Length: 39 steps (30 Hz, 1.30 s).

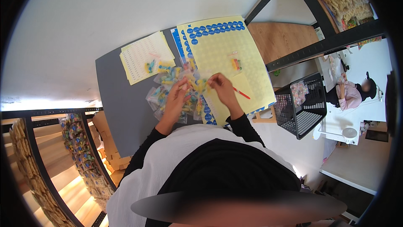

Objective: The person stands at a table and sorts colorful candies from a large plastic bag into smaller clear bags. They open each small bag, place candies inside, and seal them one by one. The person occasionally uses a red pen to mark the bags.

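Observation:
My left hand (pixel 175 100) is over a heap of small clear plastic bags (pixel 165 93) filled with blue, yellow and green pieces. Its thumb and fingers are bent close to a bag, but blur hides whether they grip it. Between the fingertips of my right hand (pixel 223 89) is the edge of a clear bag (pixel 201 85) with yellow-green contents. Under the right hand lie yellow backing sheets (pixel 217 49) with rows of round blue stickers (pixel 215 28). A separate small bag (pixel 236 64) with red, yellow and green pieces rests there, above a red pen (pixel 241 93).
Printed label sheets (pixel 141 54) lie at the back left of the grey table (pixel 118 101), two bags on them. To the right stands a black plastic crate (pixel 300 107) by a shelf frame (pixel 315 46). A seated person (pixel 351 94) works beyond. Shelves with bagged goods (pixel 78 151) flank the left.

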Each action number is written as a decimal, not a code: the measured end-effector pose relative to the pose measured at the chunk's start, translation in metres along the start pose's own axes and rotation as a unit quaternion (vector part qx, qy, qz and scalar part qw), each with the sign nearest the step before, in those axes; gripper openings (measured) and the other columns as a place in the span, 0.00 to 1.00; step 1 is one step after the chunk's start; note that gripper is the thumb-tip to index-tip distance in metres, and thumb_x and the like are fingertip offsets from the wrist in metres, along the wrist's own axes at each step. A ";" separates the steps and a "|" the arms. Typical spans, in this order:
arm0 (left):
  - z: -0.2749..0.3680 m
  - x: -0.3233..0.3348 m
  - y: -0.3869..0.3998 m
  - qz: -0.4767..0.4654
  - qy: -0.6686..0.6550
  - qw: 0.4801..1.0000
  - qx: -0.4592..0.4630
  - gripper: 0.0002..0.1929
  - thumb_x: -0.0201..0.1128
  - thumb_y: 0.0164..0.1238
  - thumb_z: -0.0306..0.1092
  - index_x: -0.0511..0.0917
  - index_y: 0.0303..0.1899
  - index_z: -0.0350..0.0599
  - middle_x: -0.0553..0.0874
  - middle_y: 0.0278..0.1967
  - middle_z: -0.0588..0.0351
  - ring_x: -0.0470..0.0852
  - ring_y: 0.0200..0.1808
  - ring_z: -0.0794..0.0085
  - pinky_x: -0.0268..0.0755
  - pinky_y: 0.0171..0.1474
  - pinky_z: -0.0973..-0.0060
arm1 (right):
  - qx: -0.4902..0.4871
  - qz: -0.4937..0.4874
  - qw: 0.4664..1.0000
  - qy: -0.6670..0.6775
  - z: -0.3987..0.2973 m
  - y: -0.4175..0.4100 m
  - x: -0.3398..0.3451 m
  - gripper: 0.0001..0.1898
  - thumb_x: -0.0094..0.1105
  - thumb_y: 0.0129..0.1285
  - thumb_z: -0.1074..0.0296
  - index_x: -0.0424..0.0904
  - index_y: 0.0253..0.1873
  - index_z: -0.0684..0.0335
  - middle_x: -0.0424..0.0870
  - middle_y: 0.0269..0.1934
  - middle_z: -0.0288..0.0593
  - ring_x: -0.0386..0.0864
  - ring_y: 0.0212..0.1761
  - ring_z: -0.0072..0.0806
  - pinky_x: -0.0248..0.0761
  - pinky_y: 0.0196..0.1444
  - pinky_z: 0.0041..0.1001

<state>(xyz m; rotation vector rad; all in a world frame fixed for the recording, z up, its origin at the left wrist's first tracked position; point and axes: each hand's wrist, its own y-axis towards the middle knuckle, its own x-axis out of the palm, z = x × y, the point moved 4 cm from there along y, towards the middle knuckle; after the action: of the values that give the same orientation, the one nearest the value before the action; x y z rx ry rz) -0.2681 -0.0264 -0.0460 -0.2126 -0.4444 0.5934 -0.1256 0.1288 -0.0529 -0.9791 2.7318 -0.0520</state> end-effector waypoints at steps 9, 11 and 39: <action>0.012 -0.031 -0.015 0.008 0.091 0.995 0.041 0.14 0.54 0.81 0.36 0.79 0.59 0.43 0.80 0.59 0.57 0.81 0.59 0.70 0.75 0.58 0.73 | -0.038 0.180 0.946 -0.269 0.010 0.056 -0.078 0.09 0.60 0.66 0.74 0.80 0.49 0.64 0.85 0.41 0.51 0.82 0.45 0.45 0.74 0.49 0.38; 0.009 -0.041 -0.017 0.026 0.096 0.993 0.061 0.12 0.54 0.80 0.31 0.80 0.57 0.43 0.81 0.55 0.58 0.81 0.56 0.73 0.77 0.54 0.75 | -0.126 0.211 0.910 -0.335 -0.007 0.048 -0.071 0.11 0.62 0.63 0.75 0.82 0.50 0.60 0.82 0.43 0.49 0.78 0.51 0.45 0.71 0.55 0.40; 0.010 -0.008 -0.048 0.025 0.129 0.991 0.023 0.18 0.64 0.74 0.37 0.77 0.59 0.40 0.84 0.50 0.56 0.82 0.47 0.74 0.76 0.50 0.76 | 0.032 -0.119 0.992 -0.003 -0.008 -0.043 0.006 0.08 0.66 0.68 0.70 0.75 0.41 0.64 0.82 0.33 0.36 0.81 0.37 0.20 0.73 0.40 0.21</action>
<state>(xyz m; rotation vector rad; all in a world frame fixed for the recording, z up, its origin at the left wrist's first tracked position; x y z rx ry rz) -0.2546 -0.0696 -0.0248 -0.2531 -0.1750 0.6142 -0.1050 0.0916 -0.0412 -1.2774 2.5769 -0.1760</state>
